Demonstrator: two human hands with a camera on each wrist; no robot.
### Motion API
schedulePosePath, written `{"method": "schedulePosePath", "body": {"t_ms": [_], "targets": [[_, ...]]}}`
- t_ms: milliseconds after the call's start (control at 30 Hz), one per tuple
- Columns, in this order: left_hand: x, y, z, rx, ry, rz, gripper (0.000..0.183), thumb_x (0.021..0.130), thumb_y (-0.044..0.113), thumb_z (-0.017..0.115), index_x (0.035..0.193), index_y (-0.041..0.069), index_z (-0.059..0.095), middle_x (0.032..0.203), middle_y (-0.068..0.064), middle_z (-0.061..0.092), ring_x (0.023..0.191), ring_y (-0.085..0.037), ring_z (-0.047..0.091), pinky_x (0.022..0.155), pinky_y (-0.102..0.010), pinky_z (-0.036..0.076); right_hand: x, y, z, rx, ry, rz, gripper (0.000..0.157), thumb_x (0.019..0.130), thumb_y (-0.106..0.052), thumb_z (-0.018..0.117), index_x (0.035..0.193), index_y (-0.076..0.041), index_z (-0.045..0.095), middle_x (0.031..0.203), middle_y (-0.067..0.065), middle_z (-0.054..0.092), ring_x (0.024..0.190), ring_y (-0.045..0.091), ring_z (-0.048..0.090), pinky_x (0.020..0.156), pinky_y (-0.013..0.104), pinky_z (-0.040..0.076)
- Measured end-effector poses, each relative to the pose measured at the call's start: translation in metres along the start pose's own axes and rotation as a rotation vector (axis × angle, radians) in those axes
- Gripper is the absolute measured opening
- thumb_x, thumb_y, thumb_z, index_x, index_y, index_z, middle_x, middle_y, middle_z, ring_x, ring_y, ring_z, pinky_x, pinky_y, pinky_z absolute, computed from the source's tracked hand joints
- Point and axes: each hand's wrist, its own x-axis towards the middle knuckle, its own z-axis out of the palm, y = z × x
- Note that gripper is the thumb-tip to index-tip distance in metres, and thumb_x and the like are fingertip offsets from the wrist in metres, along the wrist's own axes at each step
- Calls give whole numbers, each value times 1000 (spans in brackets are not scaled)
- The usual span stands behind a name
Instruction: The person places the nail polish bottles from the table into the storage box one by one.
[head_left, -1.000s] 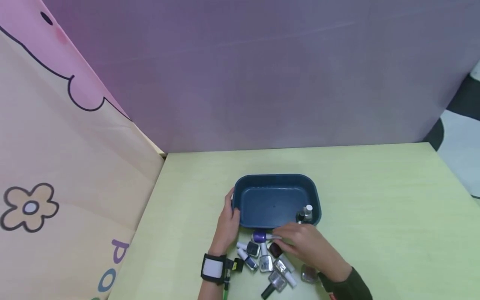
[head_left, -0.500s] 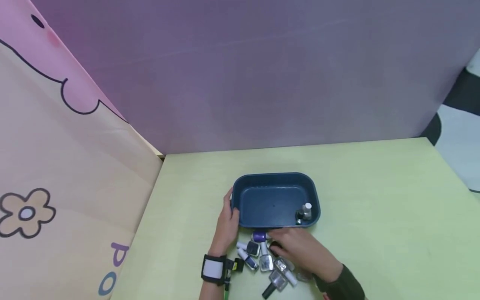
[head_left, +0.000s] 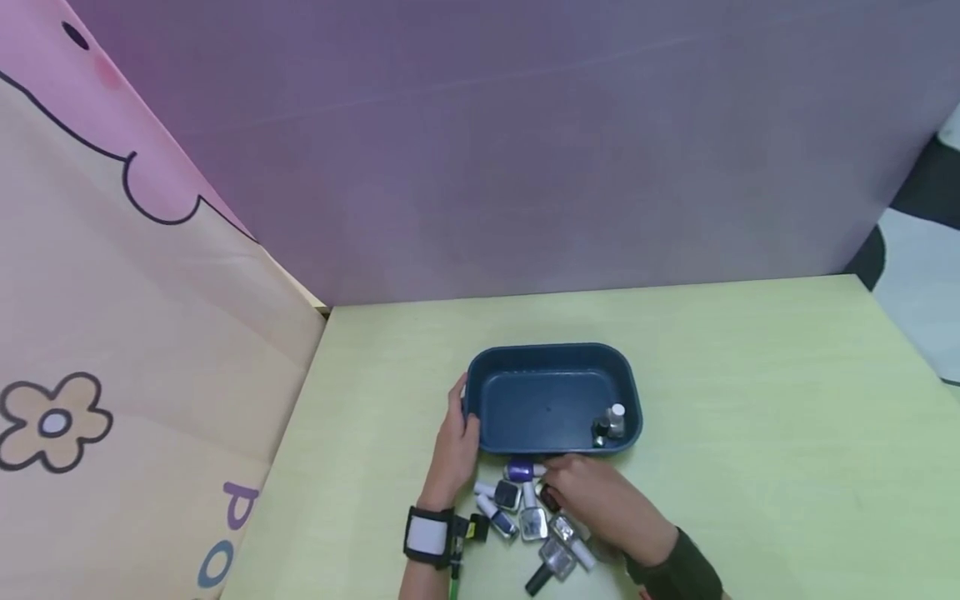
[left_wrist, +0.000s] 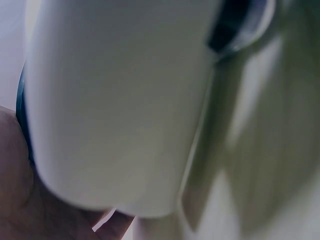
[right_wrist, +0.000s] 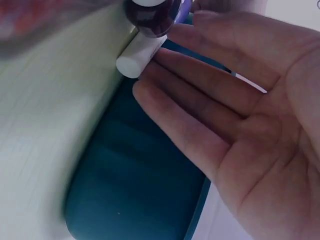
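Note:
In the head view my left hand (head_left: 455, 454) holds the left end of a dark blue plastic bin (head_left: 555, 345), thumb at its near corner and fingers along its outer side. Just below the bin, my right hand (head_left: 600, 504) has its fingertips at the white cap of a purple nail polish bottle (head_left: 517, 471). The right wrist view shows nearly straight fingers beside that white cap (right_wrist: 132, 64). A dark red bottle (right_wrist: 150, 17) overlaps it there. Several other nail polish bottles lie near, including a clear one (head_left: 533, 524). A blurred white shape (left_wrist: 120, 105) covers most of the left wrist view.
Two small bottles (head_left: 609, 422) stand in the bin's near right corner. A glittery bottle with a black cap (head_left: 555, 560) lies at the near side of the pile. The pale green table (head_left: 750, 400) meets a purple panel (head_left: 570, 167) behind.
My right hand has shifted slightly left, over part of the pile, its fingertips staying around the purple bottle's cap. My left hand has stayed on the bin.

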Motion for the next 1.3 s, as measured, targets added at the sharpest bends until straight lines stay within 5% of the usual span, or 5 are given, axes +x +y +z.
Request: {"method": "schedulePosePath", "body": {"t_ms": [267,600,900,1300], "targets": [[-3,1,-1,0,5,14,56,96,23,33,145,41,12,147,2,31,111,-16,44,93,-39,36,-2,-4,-1,-24,-14,1,8,77,-8,63,79,-16,64,82,-6,58,72,6,50,64,22,44],[-2,0,-2,9,9,15,56,96,22,34,144,42,12,148,2,28,130,-14,32,102,-41,29,-3,-7,-2,-20,-68,31,16,76,-10,63,89,-18,68,87,-4,60,78,10,52,69,25,44],[-1,0,2,-7,5,6,56,96,22,33,145,38,13,148,2,28,128,-14,34,102,-42,29,-6,-5,0,2,-64,43,19,73,-8,64,89,-18,68,87,-6,56,76,7,48,66,23,42],[-3,1,0,8,8,11,55,96,24,33,146,38,12,138,-2,40,101,-19,47,82,-37,39,-8,-4,-3,0,-19,22,24,69,-4,69,90,-15,69,85,-3,57,73,5,50,66,20,45]]}}
